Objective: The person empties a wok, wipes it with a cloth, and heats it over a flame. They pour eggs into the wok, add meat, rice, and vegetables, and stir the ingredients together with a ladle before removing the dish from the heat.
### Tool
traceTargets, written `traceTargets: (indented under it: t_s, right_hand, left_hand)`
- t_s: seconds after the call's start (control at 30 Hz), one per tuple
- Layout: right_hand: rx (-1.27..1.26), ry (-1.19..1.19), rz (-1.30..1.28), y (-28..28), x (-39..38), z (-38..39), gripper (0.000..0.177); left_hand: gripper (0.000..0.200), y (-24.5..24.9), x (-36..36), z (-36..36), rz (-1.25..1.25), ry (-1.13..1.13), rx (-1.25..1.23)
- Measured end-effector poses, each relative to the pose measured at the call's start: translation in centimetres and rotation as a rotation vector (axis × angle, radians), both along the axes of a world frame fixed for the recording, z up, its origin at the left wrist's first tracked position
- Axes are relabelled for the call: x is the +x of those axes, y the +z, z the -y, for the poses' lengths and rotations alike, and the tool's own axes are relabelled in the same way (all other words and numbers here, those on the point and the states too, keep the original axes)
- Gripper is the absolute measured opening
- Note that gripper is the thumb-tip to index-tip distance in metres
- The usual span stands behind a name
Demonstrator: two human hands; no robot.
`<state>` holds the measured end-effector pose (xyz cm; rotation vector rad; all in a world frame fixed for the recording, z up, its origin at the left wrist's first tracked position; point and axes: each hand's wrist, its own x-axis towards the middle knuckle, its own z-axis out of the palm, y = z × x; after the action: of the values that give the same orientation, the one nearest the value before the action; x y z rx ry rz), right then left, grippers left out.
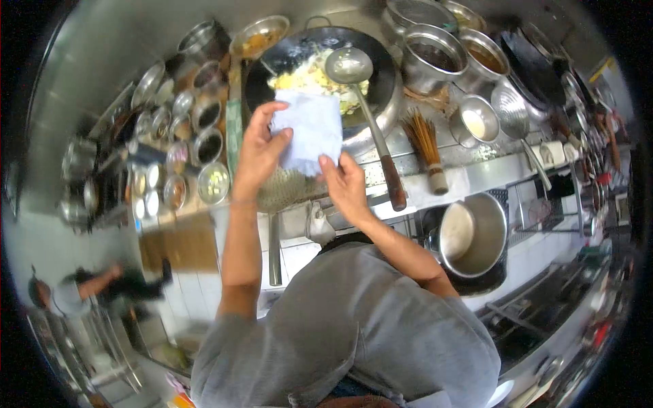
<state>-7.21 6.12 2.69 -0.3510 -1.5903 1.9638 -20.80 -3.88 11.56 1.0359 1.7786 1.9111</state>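
Between my two hands is a folded pale-blue cloth, held up in front of the wok. My left hand grips its left edge between thumb and fingers. My right hand pinches the lower right corner. Behind the cloth sits a dark wok with yellow and white food in it, partly hidden by the cloth. A ladle rests with its bowl over the wok, its wooden handle slanting to the counter's front edge. Below the cloth lies a skimmer, its handle pointing toward me.
A bamboo brush and a metal bowl with pale liquid stand right of the wok. Metal pots are behind them. Several ingredient bowls crowd the left. A large empty pot sits lower right. Another person is at far left.
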Motion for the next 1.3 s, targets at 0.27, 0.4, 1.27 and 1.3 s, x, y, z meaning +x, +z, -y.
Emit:
traceTargets:
  t_s: [0.27, 0.4, 1.27, 1.3]
  right_hand:
    - [0.245, -0.006, 0.383, -8.9, 9.0, -2.6, 0.031]
    - [0.282, 0.306, 0.688, -11.9, 17.9, -3.5, 0.026]
    - [-1.394, -0.666, 0.372, -43.1, 12.1, -18.2, 0.026]
    - [-1.393, -0.608, 0.383, -41.4, 12.5, -18.5, 0.028]
  left_hand:
    - [0.039, -4.5, 1.6, -1.0, -0.977, 0.280, -0.471]
    - [0.030, -5.4, 1.6, -4.8, -0.967, 0.149, -0.704]
    - [0.027, -3.7, 12.1, -4.3, -0.810, 0.498, -0.601]
    - [0.026, -3.7, 12.0, -4.3, -0.778, 0.523, -0.563]
